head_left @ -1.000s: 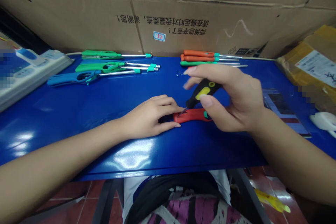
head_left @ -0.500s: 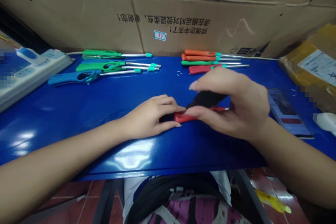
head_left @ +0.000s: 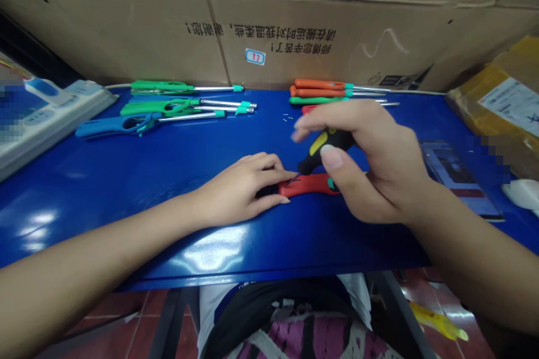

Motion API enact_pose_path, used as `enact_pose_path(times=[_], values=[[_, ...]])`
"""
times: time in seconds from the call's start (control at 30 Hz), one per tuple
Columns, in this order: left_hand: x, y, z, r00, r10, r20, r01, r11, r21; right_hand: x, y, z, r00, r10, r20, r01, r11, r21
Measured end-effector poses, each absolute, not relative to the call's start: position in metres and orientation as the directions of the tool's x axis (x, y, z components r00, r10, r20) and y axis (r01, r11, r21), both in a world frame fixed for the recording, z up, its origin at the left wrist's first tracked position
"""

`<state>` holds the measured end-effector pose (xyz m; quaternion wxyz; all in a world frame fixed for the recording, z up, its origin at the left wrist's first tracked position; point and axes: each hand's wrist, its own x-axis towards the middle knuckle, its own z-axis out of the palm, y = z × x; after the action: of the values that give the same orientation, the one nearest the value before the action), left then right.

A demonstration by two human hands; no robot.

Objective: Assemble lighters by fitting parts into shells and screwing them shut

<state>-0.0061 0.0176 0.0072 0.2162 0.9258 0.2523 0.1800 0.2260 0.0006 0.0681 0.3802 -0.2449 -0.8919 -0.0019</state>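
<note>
A red long-nosed lighter (head_left: 310,184) lies on the blue table (head_left: 168,179) in front of me. My left hand (head_left: 240,188) rests on the table with its fingers closed on the lighter's handle end, pinning it down. My right hand (head_left: 370,160) is closed round a black and yellow screwdriver (head_left: 322,148), thumb and fingers pinching its handle. The screwdriver slants down to the left and its tip meets the red lighter next to my left fingertips.
Green and blue lighters (head_left: 168,106) lie at the back left, orange, green and red ones (head_left: 328,92) at the back right. Cardboard boxes (head_left: 269,22) wall the far edge. A white device (head_left: 50,112) sits left, a phone (head_left: 457,176) and packages right.
My right hand turned the screwdriver over the lighter: half a second ago its fingers covered the handle, now the yellow part shows again. My left hand stayed put.
</note>
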Motion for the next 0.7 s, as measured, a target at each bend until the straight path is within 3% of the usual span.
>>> enact_pose_path(times=[0.17, 0.33, 0.43, 0.57, 0.7], values=[[-0.0054, 0.0170, 0.0075, 0.795, 0.557, 0.241, 0.386, -0.771, 0.506, 0.2271, -0.0043, 0.0649, -0.645, 0.464, 0.607, 0.350, 0.886, -0.306], [-0.0048, 0.0175, 0.0070, 0.801, 0.544, 0.250, 0.362, -0.773, 0.521, 0.2228, -0.0034, 0.0588, -0.554, 0.398, 0.731, 0.446, 0.884, -0.143], [-0.0052, 0.0183, 0.0063, 0.798, 0.544, 0.260, 0.362, -0.777, 0.515, 0.2215, -0.0004, 0.0590, -0.536, 0.366, 0.761, 0.442, 0.890, -0.116], [-0.0059, 0.0185, 0.0061, 0.801, 0.530, 0.279, 0.348, -0.791, 0.503, 0.2245, 0.0000, 0.0626, -0.567, 0.463, 0.682, 0.421, 0.874, -0.243], [-0.0060, 0.0170, 0.0062, 0.796, 0.542, 0.268, 0.361, -0.781, 0.509, 0.2259, -0.0016, 0.0617, -0.579, 0.450, 0.679, 0.338, 0.891, -0.303]])
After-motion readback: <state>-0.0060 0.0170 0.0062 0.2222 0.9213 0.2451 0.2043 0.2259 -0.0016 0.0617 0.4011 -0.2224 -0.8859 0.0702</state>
